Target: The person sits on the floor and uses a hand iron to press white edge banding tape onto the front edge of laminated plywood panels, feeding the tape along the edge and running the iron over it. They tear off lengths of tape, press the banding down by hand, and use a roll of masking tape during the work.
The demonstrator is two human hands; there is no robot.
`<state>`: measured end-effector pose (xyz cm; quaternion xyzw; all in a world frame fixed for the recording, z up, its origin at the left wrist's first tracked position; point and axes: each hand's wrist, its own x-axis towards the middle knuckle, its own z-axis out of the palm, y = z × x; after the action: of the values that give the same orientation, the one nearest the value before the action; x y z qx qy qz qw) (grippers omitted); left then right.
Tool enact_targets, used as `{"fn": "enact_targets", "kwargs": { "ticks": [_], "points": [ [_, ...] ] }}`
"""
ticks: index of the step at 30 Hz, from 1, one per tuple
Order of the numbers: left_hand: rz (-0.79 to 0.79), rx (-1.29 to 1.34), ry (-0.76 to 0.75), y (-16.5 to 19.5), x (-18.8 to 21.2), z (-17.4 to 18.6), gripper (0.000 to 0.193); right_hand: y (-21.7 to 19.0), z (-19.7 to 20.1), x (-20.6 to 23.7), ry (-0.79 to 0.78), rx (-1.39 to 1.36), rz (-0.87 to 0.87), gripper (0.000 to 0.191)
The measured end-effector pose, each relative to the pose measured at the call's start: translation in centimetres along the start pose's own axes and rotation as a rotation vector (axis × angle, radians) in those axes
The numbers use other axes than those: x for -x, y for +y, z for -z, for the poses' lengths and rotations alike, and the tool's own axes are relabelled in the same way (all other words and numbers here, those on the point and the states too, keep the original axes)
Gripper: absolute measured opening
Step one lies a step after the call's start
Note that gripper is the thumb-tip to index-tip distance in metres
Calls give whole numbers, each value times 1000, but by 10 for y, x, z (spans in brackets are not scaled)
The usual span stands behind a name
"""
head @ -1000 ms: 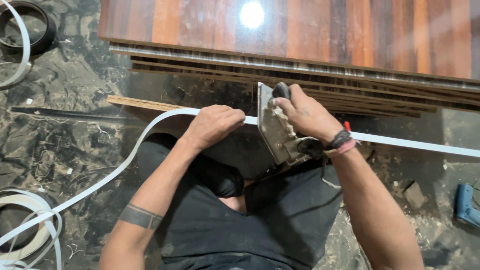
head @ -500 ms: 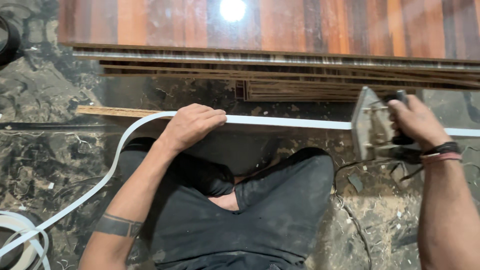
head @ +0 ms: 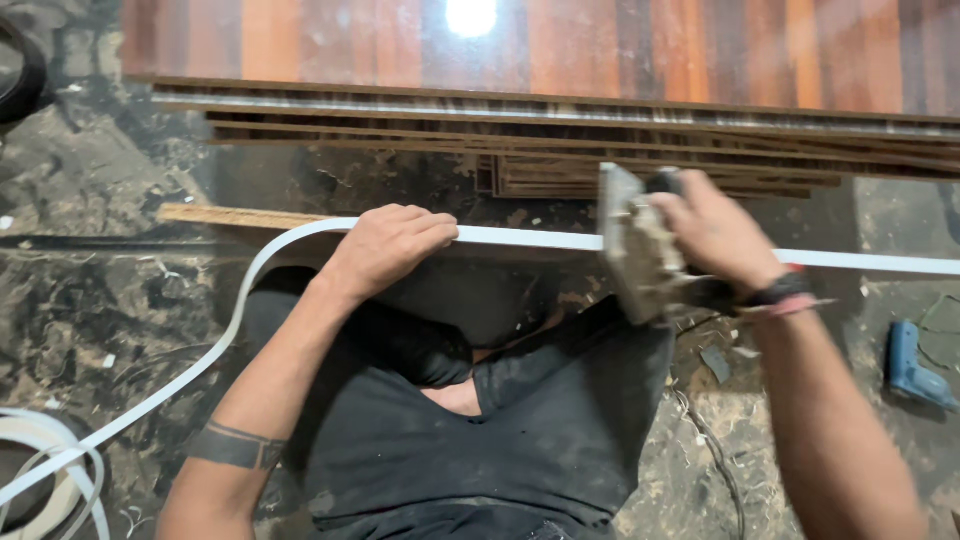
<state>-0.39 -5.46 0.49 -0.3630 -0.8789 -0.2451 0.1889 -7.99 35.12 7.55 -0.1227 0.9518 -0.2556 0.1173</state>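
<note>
The thin white plastic edge strip (head: 520,238) runs along the board's top edge under the curled fingers (head: 420,228) of the left hand (head: 385,250), while the right hand (head: 715,235) grips a blurred grey handheld trimmer tool (head: 635,250) astride it, near stacked brown wooden boards (head: 560,150).

Both forearms are bare, and the left forearm (head: 240,440) carries a dark tattooed band with a small notched pattern near the elbow. The right wrist (head: 785,295) wears a dark strap beside what seems a pinkish-red band, blurred. Dusty black trousers (head: 480,440) cover the legs.
</note>
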Motion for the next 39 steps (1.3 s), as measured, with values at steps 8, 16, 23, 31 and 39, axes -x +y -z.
{"fn": "enact_targets", "kwargs": {
  "ticks": [8,16,23,31,39],
  "points": [
    [115,-116,-127,-17,28,31,10,-165,-76,-40,-219,10,-50,48],
    [130,-91,-15,-18,35,48,8,-177,-100,-46,-156,-36,108,45],
    [157,-158,-33,-8,29,49,9,-80,-40,-14,-190,-203,-203,46],
    [167,-135,-39,-7,28,46,9,94,50,33,77,-93,-436,38],
    [205,-115,-42,-6,29,42,9,116,60,37,157,-147,-507,38]
  ]
}}
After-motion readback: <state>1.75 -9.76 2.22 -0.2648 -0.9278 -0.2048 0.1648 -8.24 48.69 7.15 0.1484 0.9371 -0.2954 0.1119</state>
